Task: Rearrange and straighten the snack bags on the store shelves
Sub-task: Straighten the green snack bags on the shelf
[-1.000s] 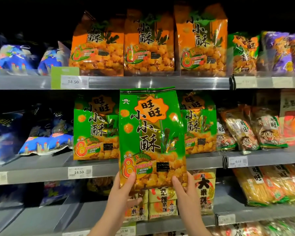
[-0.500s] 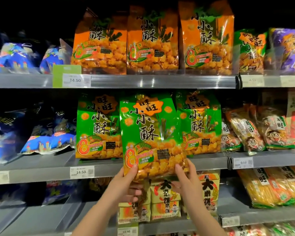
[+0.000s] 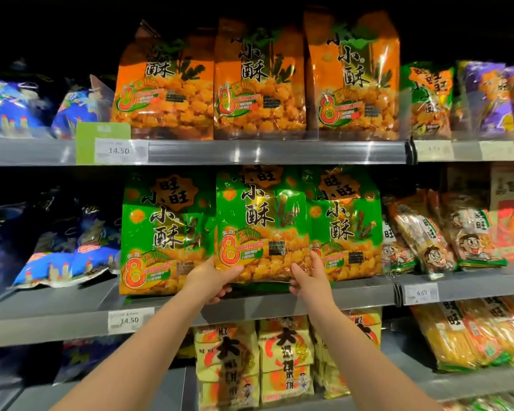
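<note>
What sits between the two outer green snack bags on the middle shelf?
A third green bag, gripped at its bottom corners by both hands, in the head view.

green bags [image 3: 261,221], orange bags [image 3: 258,81]

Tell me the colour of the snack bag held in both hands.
Green, with an orange badge on top, seen in the head view: the held snack bag.

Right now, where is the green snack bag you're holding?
The green snack bag is centre frame on the middle shelf, between two matching green bags, under the orange bags.
</note>
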